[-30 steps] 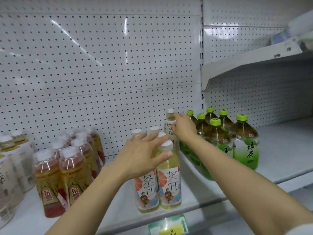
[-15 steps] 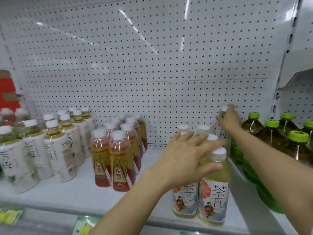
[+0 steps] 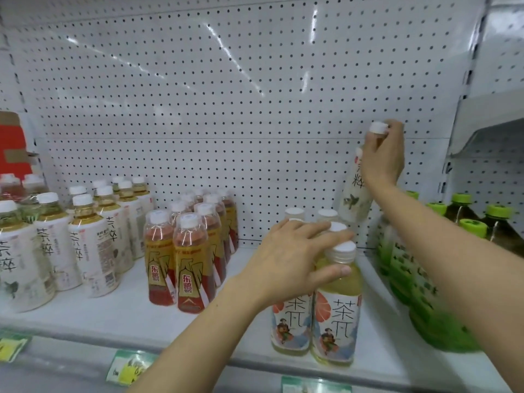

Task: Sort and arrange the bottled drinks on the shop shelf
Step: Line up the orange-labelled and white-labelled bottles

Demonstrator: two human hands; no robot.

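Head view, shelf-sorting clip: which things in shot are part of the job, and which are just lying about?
Part of the job:
- white-label bottle gripped by right hand, lifted off the shelf
- yellow tea bottles under left hand
- red-drink bottles
- white-label group
- green-capped bottles

Lying about:
- price tags
- red carton

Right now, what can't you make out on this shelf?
- Head view: neck of the lifted white bottle, covered by the right hand.
- Rear pale-yellow tea bottles, behind the left hand.
- Green-capped bottles, crossed by the right forearm and cut by the frame edge.
- Price tags, blurred.
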